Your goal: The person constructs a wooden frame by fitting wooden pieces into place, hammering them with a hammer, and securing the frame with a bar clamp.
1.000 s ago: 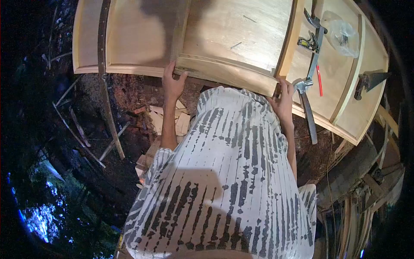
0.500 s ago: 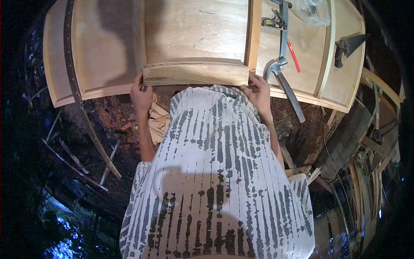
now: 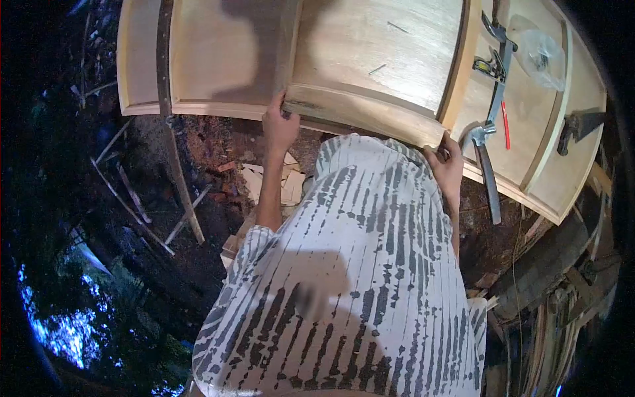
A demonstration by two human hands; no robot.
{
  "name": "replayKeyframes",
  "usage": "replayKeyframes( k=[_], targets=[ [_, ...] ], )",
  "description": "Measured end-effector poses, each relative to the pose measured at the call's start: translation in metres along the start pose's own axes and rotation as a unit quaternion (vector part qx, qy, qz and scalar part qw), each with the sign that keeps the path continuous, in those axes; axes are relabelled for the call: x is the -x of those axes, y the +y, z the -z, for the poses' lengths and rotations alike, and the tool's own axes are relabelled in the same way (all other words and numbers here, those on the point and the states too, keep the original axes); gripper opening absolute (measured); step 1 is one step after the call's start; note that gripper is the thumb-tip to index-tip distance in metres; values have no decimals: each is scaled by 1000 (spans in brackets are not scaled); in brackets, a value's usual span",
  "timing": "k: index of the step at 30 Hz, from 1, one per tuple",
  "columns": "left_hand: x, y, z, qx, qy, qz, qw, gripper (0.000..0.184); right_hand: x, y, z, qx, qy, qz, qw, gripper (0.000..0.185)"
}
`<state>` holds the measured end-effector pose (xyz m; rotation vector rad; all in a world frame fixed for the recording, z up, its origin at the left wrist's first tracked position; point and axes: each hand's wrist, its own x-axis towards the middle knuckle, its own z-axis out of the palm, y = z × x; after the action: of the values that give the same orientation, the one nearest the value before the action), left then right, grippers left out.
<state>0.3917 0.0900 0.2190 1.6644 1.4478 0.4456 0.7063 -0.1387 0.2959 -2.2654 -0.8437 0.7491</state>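
A short wooden board (image 3: 364,114) lies along the near edge of a plywood panel with a wooden frame (image 3: 218,109), between two crosspieces. My left hand (image 3: 280,126) pinches the board's left end, thumb and fingers closed on it. At the other end, my right hand (image 3: 447,161) grips the board's right corner, its fingers partly hidden. A claw hammer (image 3: 488,173) rests to the right of my right hand, handle hanging over the frame edge. Two loose nails, the upper nail (image 3: 397,27) and the lower nail (image 3: 377,69), lie on the plywood beyond the board.
Right of the hands are a red pencil-like stick (image 3: 506,126), a flat metal bar (image 3: 497,86), a plastic bag (image 3: 541,58) and a handsaw (image 3: 582,132). A dark strip (image 3: 166,66) crosses the frame on the left. Wood scraps (image 3: 291,182) litter the ground below.
My view has turned, so the panel and tools appear shifted right and tilted. Both hands stay at the board's ends.
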Motion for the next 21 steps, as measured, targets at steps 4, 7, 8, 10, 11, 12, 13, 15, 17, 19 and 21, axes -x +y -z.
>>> replayKeyframes(
  k=[4, 7, 8, 10, 11, 12, 13, 15, 17, 19, 21],
  targets=[
    [3, 3, 4, 11, -2, 37, 999, 56, -3, -9, -3, -63, -32, -27, 997, 56],
    [5, -2, 4, -13, 26, 14, 999, 58, -9, -9, 0, -36, -50, -19, 998, 55],
    [8, 3, 5, -2, 15, 31, 999, 60, -10, -10, 1, -15, -63, -7, 998, 54],
    [12, 8, 5, 9, 7, 48, 999, 63, -9, -14, 1, 39, -63, -16, 997, 55],
    [14, 6, 5, 14, 10, 57, 998, 65, -7, -15, -2, -10, -50, -13, 999, 57],
    [16, 4, 5, 20, 12, 66, 998, 67, -4, -18, -5, -59, -39, -10, 997, 59],
    [17, 1, 5, 19, 16, 65, 998, 67, -2, -20, -4, -18, -44, -21, 999, 62],
    [27, -6, 12, 16, 85, 3, 996, 67, 5, -29, -10, -12, -48, -31, 998, 63],
    [34, -18, 31, 14, 123, 8, 992, 63, 19, -24, -22, -28, -44, -63, 997, 62],
    [37, -37, 45, 4, 174, -6, 985, 55, 26, -32, -30, -59, -51, -24, 997, 75],
    [20, -37, 47, 28, 173, -30, 984, 53, 47, -47, -31, 40, 26, 25, 999, 91]
  ],
)
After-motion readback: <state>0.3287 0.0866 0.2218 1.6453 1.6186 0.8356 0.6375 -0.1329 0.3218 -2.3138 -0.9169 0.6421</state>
